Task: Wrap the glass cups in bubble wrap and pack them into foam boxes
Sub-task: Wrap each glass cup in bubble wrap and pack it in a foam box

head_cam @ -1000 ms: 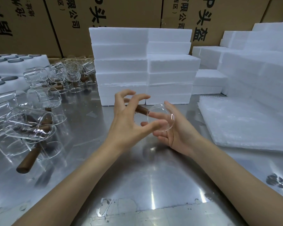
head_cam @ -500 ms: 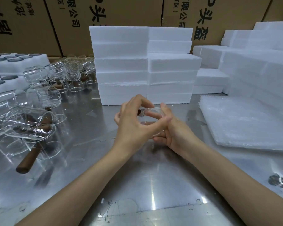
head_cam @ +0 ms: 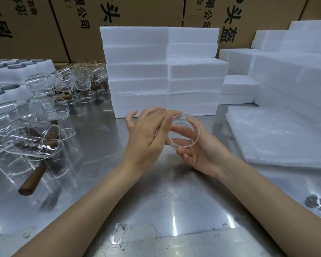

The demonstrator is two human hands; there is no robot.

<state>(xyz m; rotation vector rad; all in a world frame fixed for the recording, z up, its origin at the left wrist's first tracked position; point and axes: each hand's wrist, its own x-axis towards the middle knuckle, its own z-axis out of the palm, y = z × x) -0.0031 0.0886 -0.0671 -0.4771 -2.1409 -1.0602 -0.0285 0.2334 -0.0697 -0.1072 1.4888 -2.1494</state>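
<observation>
Two bare hands meet above our shiny steel table [head_cam: 156,210]. Our right hand [head_cam: 198,151] curls round a clear, round glass cup [head_cam: 185,131], its rim facing us; our left hand [head_cam: 146,134] lies against the cup with straight fingers. Beyond it stands a stack of white foam boxes [head_cam: 163,71], with bubble wrap sheets [head_cam: 278,138] right.

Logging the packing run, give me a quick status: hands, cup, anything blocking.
Right hand grips glass cup above the table. Left hand open, fingers at cup rim. Cup not wrapped; bubble wrap lies right. Nothing blocking.
</observation>
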